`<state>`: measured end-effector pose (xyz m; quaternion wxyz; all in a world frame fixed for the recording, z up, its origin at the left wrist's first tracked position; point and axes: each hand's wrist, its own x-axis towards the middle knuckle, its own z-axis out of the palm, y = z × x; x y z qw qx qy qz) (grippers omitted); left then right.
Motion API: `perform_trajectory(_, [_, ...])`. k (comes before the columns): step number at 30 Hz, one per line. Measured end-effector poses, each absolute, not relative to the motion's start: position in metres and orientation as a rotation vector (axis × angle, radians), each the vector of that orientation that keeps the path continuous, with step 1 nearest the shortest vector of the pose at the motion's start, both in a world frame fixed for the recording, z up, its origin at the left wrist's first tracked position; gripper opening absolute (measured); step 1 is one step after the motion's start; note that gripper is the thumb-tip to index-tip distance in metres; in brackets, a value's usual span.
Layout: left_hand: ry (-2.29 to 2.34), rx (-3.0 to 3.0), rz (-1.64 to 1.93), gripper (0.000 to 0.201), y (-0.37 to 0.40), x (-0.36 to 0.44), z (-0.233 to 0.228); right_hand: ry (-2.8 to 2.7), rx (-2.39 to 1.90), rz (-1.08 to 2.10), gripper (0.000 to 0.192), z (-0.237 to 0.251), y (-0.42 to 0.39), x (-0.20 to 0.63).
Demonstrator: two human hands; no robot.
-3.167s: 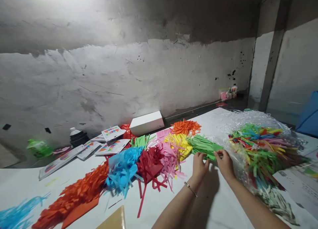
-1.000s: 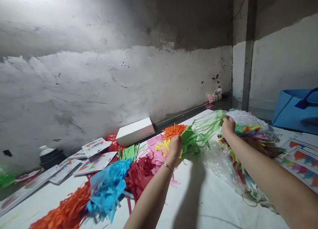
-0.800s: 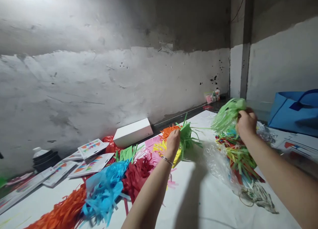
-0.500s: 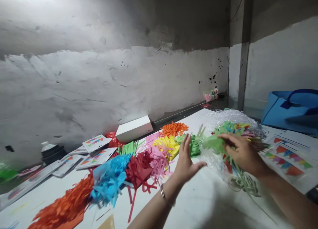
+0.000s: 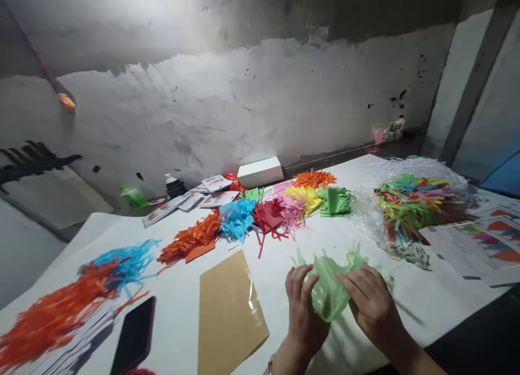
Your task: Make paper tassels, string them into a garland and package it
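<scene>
A light green piece of fringed tissue paper (image 5: 330, 288) is held up over the front of the white table, its cut strips standing upward. My left hand (image 5: 303, 304) grips its left side with curled fingers, the thumb hidden behind the paper. On the other side, my right hand (image 5: 368, 299) pinches its edge between thumb and fingers. Left of my hands lies a brown paper sheet (image 5: 229, 315) with a shiny clear edge. Beyond them sits a green fringed bundle (image 5: 335, 201), beside a yellow one (image 5: 307, 199).
Fringed bundles in pink, dark red (image 5: 270, 218), blue (image 5: 238, 218) and orange (image 5: 189, 237) line the table. A clear plastic bag (image 5: 365, 212) spills mixed strips at right, near printed sheets (image 5: 459, 250). A phone (image 5: 134, 337) lies front left; a white box (image 5: 260, 172) stands by the wall.
My right hand has brought the light green tissue paper from the plastic bag toward the front of the table. My left hand has closed on it. The view has swung left and down.
</scene>
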<state>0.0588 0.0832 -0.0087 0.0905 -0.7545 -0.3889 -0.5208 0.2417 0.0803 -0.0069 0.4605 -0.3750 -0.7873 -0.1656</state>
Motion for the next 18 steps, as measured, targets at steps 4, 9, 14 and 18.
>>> perform_trajectory(4, [-1.406, -2.257, -1.54, 0.069, 0.067, 0.055, -0.034, -2.0, -0.828, -0.424, 0.036, -0.023, 0.058, 0.24])
perform_trajectory(9, [-1.289, -2.257, -1.363, 0.059, 0.088, 0.041, -0.022, -2.034, -0.869, -0.571, 0.033, -0.014, 0.059, 0.259])
perform_trajectory(14, [-1.023, -2.294, -1.342, 0.058, 0.087, 0.015, 0.019, -1.952, -0.819, -0.753, 0.036, 0.011, 0.052, 0.291])
perform_trajectory(18, [-0.971, -2.339, -1.013, 0.058, 0.06, -0.02, 0.027, -2.133, -0.778, -0.695, 0.048, -0.013, 0.031, 0.283])
